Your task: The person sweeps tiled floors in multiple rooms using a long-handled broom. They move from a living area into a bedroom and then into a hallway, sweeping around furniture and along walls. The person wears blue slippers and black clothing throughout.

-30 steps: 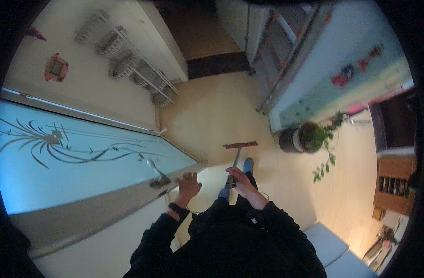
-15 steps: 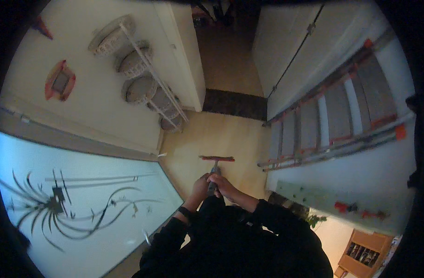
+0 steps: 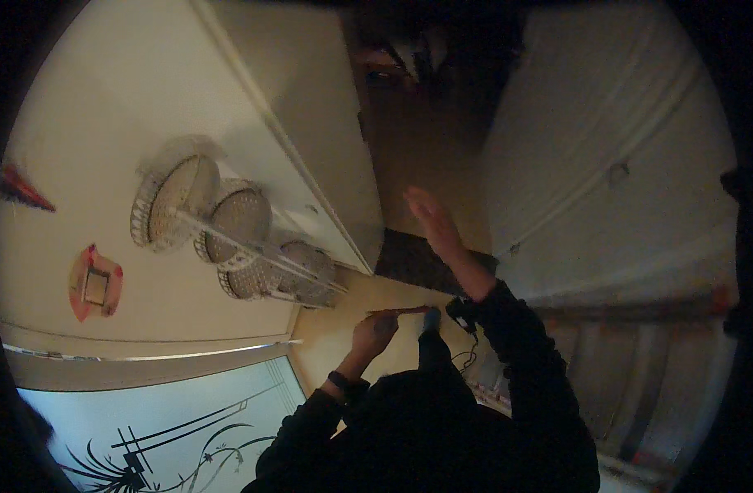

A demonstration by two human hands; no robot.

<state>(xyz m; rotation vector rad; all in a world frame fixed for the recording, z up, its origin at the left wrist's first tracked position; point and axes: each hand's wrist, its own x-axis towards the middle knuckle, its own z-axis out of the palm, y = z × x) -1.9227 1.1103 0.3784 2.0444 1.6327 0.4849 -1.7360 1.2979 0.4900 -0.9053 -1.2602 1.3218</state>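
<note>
My left hand (image 3: 375, 330) is curled around the handle of one mop (image 3: 399, 311), its thin brownish bar lying on the pale floor (image 3: 331, 329) just ahead of me. My right hand (image 3: 430, 220) is raised, fingers spread and holding nothing, before the doorway where one dark mat (image 3: 418, 264) lies. On the wall to my left hangs one rack with three wicker baskets (image 3: 241, 226) (stacked in a row).

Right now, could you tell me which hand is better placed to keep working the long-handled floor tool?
The left hand, I'd judge: it is low and closed around the tool handle above the wooden floor. The right hand is raised, open and empty, well away from it.
</note>
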